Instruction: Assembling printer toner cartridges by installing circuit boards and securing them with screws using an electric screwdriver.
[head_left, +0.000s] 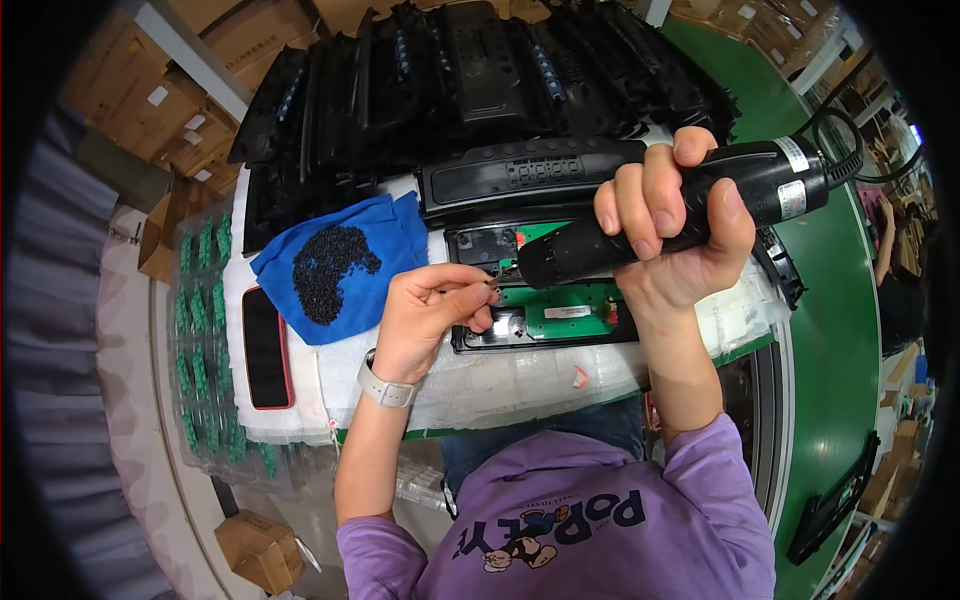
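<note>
My right hand (pixel 680 225) is wrapped round a black corded electric screwdriver (pixel 765 180), its front end pointing left over an opened black plastic housing (pixel 600 339). Inside the housing lies a green circuit board (pixel 555 322). My left hand (pixel 430 310) has thumb and forefinger pinched at the housing's left part, close to the tool's tip. What the pinch holds, if anything, is too small to make out. To its left, a pile of tiny black screws (pixel 330 280) rests on a blue cloth (pixel 375 305). Just behind the housing lies a black casing with a display window (pixel 545 172).
Many black plastic casings (pixel 490 80) are stacked across the back. A red-edged phone (pixel 267 350) lies at the left, beside clear trays of green parts (pixel 200 310). The tool's cable (pixel 850 150) loops at upper right. A cardboard box (pixel 258 550) sits at lower left.
</note>
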